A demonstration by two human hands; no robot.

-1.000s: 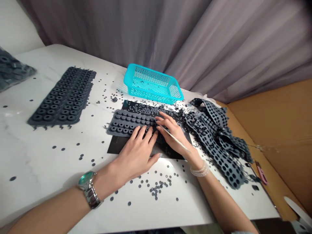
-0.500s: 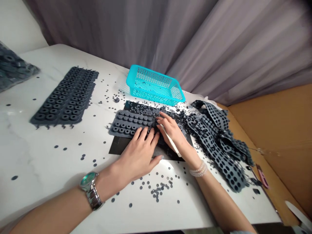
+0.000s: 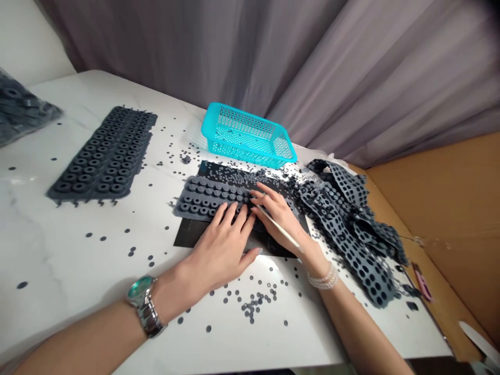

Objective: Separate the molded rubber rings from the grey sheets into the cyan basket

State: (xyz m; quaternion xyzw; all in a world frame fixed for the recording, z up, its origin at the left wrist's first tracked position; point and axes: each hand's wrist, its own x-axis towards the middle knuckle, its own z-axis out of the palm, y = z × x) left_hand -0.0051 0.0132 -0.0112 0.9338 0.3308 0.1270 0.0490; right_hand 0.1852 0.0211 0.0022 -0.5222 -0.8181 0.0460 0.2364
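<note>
White table [image 3: 66, 271] shows on the near side of the sheet [image 3: 207, 196], with small dark discs [image 3: 251, 314] scattered over it. A watch [image 3: 141, 289] circles the left wrist, nearer than the sheet and to its left; a bracelet [image 3: 324, 276] is on the right wrist, nearer and to its right.

The left hand [image 3: 224, 242] comes in from the sheet's near side, palm down, fingers slightly spread and laid on its near edge around the middle; they are wrapped around nothing. The right hand [image 3: 277, 213] is over the sheet's right part, its fingers drawn in tight around a thin white stick [image 3: 281, 229]. The stick's far tip is hidden by those fingers, so I cannot tell whether it touches the sheet.

The sheet rests on a black mat [image 3: 191, 234], its long axis running left to right, with the right end slightly nearer and partly covered. The stick slants across that axis, and most of the visible rows lie to the left of its grip. The right hand is nearer the right end, the left hand nearer the middle; their fingertips are just beside each other.

To the right of the sheet is a heap of holed strips [image 3: 346, 234]. Beyond the sheet stands a turquoise basket [image 3: 249, 139]; to its far left are a second sheet [image 3: 101, 156] and a bag [image 3: 23, 112]. A curtain [image 3: 187, 47] hangs behind.
</note>
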